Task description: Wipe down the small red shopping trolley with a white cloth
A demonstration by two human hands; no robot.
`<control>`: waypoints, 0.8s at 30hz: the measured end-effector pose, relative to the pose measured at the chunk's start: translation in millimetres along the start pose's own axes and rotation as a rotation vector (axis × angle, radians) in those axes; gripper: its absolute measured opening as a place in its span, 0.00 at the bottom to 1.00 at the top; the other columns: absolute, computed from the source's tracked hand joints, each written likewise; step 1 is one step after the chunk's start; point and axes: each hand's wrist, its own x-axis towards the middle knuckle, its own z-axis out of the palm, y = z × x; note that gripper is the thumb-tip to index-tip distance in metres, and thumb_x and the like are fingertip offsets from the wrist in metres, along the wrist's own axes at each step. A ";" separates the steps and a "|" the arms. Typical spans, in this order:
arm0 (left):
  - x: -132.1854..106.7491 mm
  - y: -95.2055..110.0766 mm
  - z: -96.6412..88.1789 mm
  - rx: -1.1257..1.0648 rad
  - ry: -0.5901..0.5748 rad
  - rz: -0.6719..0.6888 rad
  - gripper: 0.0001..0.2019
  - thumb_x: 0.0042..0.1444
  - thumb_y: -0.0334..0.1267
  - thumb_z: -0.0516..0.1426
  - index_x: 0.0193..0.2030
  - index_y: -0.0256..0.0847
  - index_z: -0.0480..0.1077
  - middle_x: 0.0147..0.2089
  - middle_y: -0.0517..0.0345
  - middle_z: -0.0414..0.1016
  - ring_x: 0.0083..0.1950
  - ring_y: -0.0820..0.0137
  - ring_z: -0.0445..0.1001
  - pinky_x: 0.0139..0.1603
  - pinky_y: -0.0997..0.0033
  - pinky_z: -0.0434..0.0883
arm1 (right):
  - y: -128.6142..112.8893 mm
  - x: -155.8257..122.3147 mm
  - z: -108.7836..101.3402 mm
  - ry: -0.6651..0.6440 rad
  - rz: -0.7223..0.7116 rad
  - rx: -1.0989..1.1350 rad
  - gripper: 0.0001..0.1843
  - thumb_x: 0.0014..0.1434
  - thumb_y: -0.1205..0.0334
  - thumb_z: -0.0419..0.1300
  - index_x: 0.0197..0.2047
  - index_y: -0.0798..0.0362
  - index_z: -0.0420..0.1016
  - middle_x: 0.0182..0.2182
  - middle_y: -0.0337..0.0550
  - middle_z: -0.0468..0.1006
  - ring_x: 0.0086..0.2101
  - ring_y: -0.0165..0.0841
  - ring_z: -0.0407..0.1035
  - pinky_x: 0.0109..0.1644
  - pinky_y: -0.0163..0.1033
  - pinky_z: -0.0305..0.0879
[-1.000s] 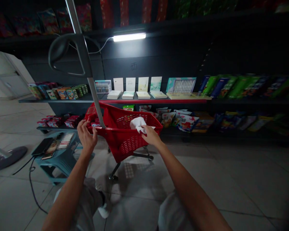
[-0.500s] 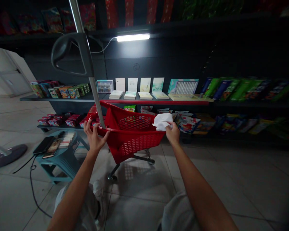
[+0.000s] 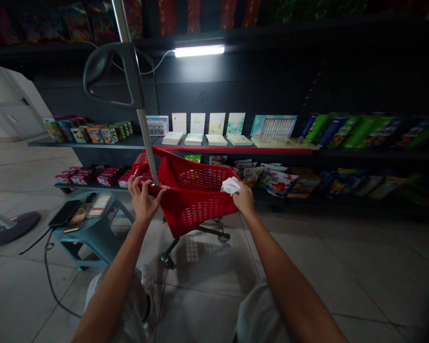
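A small red shopping cart with perforated plastic sides stands sideways in front of me. Its near left rim is gripped by my left hand, the fingers over the edge and the thumb along it. My right hand is closed round a crumpled white cloth at the right end of the rim; the cloth appears to touch the rim. Part of the cloth is hidden by my fingers. A metal pole with a grey loop handle rises by the cart's left end.
Behind the cart, a dark shelf bears booklets, boxes and snack bags under a lit tube lamp. At left, a blue-green stool carries a black device and a cable trails over the floor. A round pole base lies farther left.
My right hand and the white cloth have moved left and inward along the cart's rim. The cloth is bunched smaller. My left hand keeps its hold while the view shifts slightly.
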 end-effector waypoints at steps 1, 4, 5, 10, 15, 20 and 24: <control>0.1 1.0 -0.4 0.001 -0.009 -0.017 0.22 0.57 0.57 0.65 0.49 0.43 0.73 0.67 0.42 0.62 0.78 0.47 0.47 0.71 0.43 0.63 | -5.3 -1.5 2.2 -0.002 -0.017 -0.018 0.30 0.57 0.68 0.55 0.63 0.51 0.73 0.52 0.53 0.78 0.52 0.46 0.69 0.60 0.48 0.66; 0.1 2.5 -0.9 0.013 -0.035 -0.055 0.22 0.57 0.57 0.65 0.49 0.44 0.74 0.68 0.42 0.62 0.79 0.47 0.47 0.68 0.44 0.67 | -25.5 -7.2 8.7 0.010 -0.053 -0.045 0.29 0.58 0.68 0.55 0.62 0.51 0.75 0.50 0.53 0.76 0.51 0.45 0.68 0.61 0.48 0.65; 0.0 2.6 -0.7 0.017 -0.034 -0.059 0.22 0.56 0.56 0.65 0.50 0.44 0.74 0.68 0.42 0.62 0.79 0.47 0.47 0.68 0.44 0.68 | -33.1 -9.5 11.5 0.015 -0.069 -0.043 0.28 0.59 0.68 0.55 0.61 0.51 0.76 0.50 0.53 0.75 0.51 0.45 0.68 0.60 0.48 0.65; -0.2 3.1 1.1 0.011 -0.009 -0.055 0.22 0.56 0.56 0.66 0.49 0.44 0.74 0.68 0.43 0.62 0.79 0.47 0.47 0.68 0.45 0.68 | -69.0 -20.4 28.2 0.000 -0.161 0.048 0.24 0.60 0.66 0.57 0.59 0.50 0.77 0.54 0.51 0.74 0.51 0.45 0.69 0.58 0.48 0.67; 1.5 6.0 1.0 -0.016 -0.032 -0.078 0.24 0.56 0.57 0.66 0.51 0.44 0.73 0.69 0.41 0.61 0.79 0.46 0.46 0.68 0.41 0.67 | -104.0 -34.5 43.8 0.004 -0.245 0.226 0.24 0.58 0.71 0.57 0.57 0.50 0.77 0.53 0.50 0.76 0.52 0.45 0.68 0.60 0.51 0.66; 2.6 6.0 4.0 -0.026 -0.059 -0.106 0.24 0.56 0.57 0.65 0.51 0.44 0.73 0.71 0.40 0.59 0.79 0.45 0.43 0.67 0.39 0.68 | -146.0 -54.4 56.5 0.030 -0.369 0.386 0.22 0.63 0.69 0.56 0.60 0.48 0.74 0.57 0.47 0.75 0.55 0.44 0.67 0.63 0.50 0.64; 2.7 6.8 5.7 -0.032 -0.057 -0.103 0.22 0.56 0.56 0.66 0.50 0.44 0.74 0.70 0.41 0.58 0.79 0.45 0.43 0.68 0.40 0.67 | -165.6 -59.1 62.3 0.022 -0.401 0.436 0.23 0.63 0.70 0.55 0.59 0.48 0.74 0.57 0.47 0.76 0.57 0.44 0.67 0.64 0.50 0.63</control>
